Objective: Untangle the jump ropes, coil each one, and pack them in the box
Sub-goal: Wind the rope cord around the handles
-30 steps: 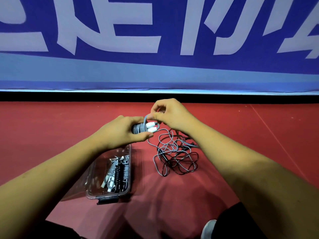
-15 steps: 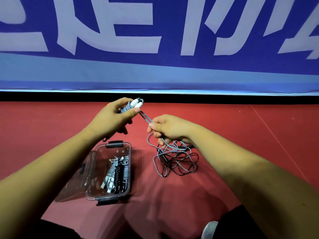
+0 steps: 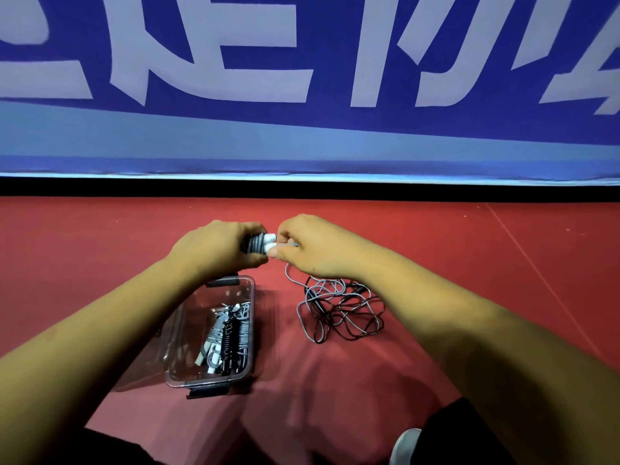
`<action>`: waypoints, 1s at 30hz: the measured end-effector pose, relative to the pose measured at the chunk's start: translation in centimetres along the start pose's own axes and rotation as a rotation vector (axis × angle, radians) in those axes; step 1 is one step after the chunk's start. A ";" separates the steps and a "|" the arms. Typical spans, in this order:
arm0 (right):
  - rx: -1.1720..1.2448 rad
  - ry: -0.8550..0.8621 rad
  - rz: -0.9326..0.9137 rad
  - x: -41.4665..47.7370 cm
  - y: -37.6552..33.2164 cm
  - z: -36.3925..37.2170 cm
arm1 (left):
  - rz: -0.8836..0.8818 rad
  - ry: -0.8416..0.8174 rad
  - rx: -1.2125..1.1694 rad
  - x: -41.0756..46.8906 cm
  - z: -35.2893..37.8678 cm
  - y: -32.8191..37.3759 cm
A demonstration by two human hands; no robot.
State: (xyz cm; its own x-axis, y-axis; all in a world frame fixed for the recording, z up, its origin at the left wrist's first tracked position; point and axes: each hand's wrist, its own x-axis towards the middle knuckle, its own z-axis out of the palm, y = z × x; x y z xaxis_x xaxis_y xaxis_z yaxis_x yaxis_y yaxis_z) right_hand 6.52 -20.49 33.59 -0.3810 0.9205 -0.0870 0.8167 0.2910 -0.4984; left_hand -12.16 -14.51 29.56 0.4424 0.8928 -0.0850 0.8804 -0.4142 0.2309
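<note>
Left grip [image 3: 214,250] curls round the coiled grey rope [image 3: 255,245]; right grip [image 3: 315,250] pinches its cord beside the 2 white handles [image 3: 270,237]. Tangled ropes [image 3: 342,313] lie on the floor [image 3: 469,263] beside the box [image 3: 252,317]

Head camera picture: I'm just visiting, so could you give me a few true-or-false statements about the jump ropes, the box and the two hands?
1. The clear plastic box with dark latches holds coiled ropes. True.
2. The left hand is empty. False: it grips a grey coiled rope bundle with white handles.
3. A tangle of grey and black rope lies on the red floor, right of the box. True.
4. The box is closed. False: it stands open.
5. The right hand rests on the floor. False: it pinches that bundle's loose strand, above the floor.
</note>
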 end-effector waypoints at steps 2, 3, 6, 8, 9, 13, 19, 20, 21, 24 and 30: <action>-0.011 0.084 -0.022 0.2 0.8 -0.1 | 0.029 -0.047 0.088 -0.7 -0.3 1.0; -0.010 0.125 -0.032 0.4 1.2 -0.1 | 0.046 -0.046 0.143 -1.0 -0.4 1.8; 0.046 0.206 -0.028 0.7 2.2 -0.3 | 0.109 -0.086 0.151 -1.6 -0.6 3.8; 0.124 0.225 -0.015 0.8 2.7 -0.4 | 0.130 -0.097 0.076 -1.8 -0.9 4.2; 0.171 0.232 -0.010 0.7 2.8 -0.6 | 0.141 -0.082 0.020 -1.8 -1.0 4.2; 0.402 0.193 0.060 0.8 3.3 -0.7 | 0.204 -0.050 -0.261 -2.3 -1.4 3.9; 0.897 0.036 0.146 0.9 4.3 0.1 | 0.173 -0.014 -0.850 -3.1 -1.1 4.0; 0.934 0.028 0.140 1.0 4.2 0.3 | 0.137 0.011 -0.939 -3.1 -1.3 4.0; 0.969 0.014 0.137 1.0 4.2 0.5 | 0.111 0.025 -1.017 -3.0 -1.5 4.0; 0.949 -0.024 0.156 1.1 3.9 1.0 | 0.087 0.014 -1.200 -2.6 -1.8 3.9; 0.629 0.101 0.081 0.8 3.1 0.1 | 0.079 0.002 -1.381 -2.4 -2.3 4.6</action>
State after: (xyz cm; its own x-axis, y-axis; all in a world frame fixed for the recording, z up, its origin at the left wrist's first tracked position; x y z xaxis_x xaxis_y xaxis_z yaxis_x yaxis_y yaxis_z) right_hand 8.75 -18.91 31.86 -0.2609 0.9621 -0.0788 0.4188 0.0393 -0.9072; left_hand -9.51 -18.18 33.02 0.4814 0.8761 -0.0254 -0.0287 0.0448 0.9986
